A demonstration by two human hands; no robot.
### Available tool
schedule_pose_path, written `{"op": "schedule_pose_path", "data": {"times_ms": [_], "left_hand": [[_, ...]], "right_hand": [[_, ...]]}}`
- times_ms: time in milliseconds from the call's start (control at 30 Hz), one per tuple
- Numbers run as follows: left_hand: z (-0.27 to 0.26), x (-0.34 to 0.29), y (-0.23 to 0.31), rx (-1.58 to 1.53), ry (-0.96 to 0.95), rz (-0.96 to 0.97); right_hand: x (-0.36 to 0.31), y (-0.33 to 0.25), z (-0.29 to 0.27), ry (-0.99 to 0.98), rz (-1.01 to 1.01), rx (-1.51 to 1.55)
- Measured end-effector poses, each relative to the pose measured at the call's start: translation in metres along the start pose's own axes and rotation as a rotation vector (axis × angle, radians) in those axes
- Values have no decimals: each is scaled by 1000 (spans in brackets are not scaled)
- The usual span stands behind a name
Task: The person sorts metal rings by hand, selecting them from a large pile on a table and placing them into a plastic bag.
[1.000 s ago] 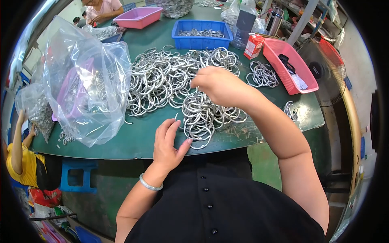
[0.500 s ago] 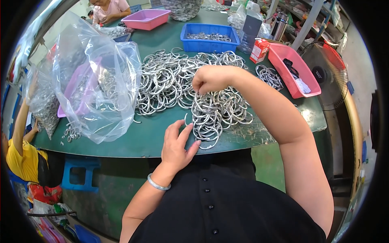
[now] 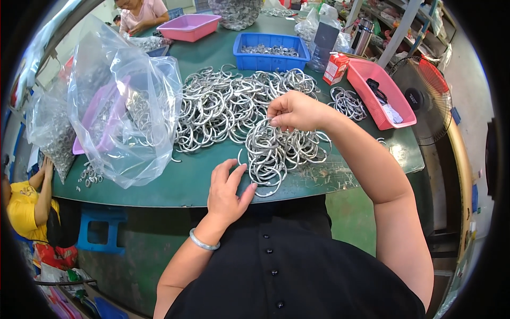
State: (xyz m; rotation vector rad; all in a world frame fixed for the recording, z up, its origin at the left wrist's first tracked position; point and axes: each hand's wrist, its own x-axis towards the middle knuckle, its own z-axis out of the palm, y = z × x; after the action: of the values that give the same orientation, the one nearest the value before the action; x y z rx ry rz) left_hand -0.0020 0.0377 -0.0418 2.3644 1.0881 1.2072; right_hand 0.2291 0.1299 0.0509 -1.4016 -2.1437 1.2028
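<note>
Silvery curved metal rings lie tangled in a broad heap (image 3: 212, 106) on the green table, with a smaller pile (image 3: 271, 151) nearer to me. At the top of this near pile, my right hand (image 3: 297, 111) has its thumb and fingers pinched on a metal ring; the fingertips partly hide it. My left hand (image 3: 229, 191) is at the table's near edge with thumb and fingers spread. Its fingertips come close to the left side of the near pile, and the thumb is beside the lowest ring. A pale bracelet (image 3: 204, 240) circles my left wrist.
Left of the heap stands a big clear plastic bag (image 3: 154, 122) by a purple basin (image 3: 85, 133). A blue bin (image 3: 272, 61) of small metal parts is behind. At right are a red-and-white carton (image 3: 336, 69), pink basket (image 3: 380, 93) and fan (image 3: 425, 101). Two people work nearby.
My right hand has moved slightly right and down onto the near pile, its fingers now pinched at the top ring. My left hand stays almost in place. The yellow-shirted person's arms have lowered.
</note>
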Motion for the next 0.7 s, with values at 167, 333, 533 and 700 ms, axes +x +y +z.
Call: {"op": "schedule_pose_path", "data": {"times_ms": [167, 333, 533, 700], "left_hand": [[0, -1, -1, 1, 13, 14], [1, 0, 1, 9, 11, 11], [0, 1, 2, -7, 26, -2], [2, -1, 1, 15, 12, 11]], "right_hand": [[-9, 5, 17, 120, 89, 254], [-13, -1, 29, 190, 51, 294], [-18, 2, 40, 207, 31, 388], [-20, 5, 53, 324, -13, 533]]}}
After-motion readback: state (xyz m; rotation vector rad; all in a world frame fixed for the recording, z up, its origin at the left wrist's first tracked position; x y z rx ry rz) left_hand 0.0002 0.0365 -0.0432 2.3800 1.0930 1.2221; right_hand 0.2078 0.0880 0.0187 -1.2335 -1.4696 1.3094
